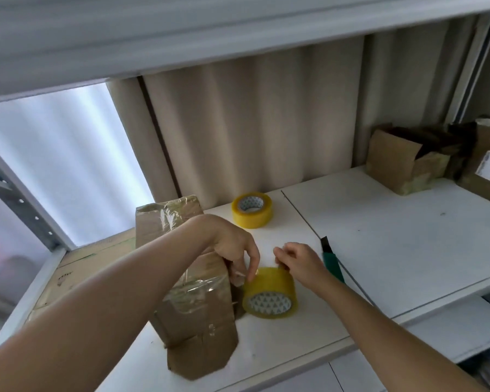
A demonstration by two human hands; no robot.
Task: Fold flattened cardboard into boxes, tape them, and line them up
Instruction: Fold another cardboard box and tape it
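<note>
**Tape roll gripped at box edge**

Left hand (232, 244) and right hand (300, 263) pinching near tape roll (270, 292), on edge, touching upright taped cardboard box (193, 281) on desk (393, 244). Second roll (252, 209) flat behind, well apart. Green cutter (333, 261) just right. Open surface rightward; opened cartons (405, 162) at far right edge.

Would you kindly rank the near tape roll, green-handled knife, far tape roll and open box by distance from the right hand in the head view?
1. Near yellow tape roll, under the right hand.
2. Green-handled utility knife, right.
3. Far yellow tape roll, behind.
4. Open brown cardboard box, far right.
</note>
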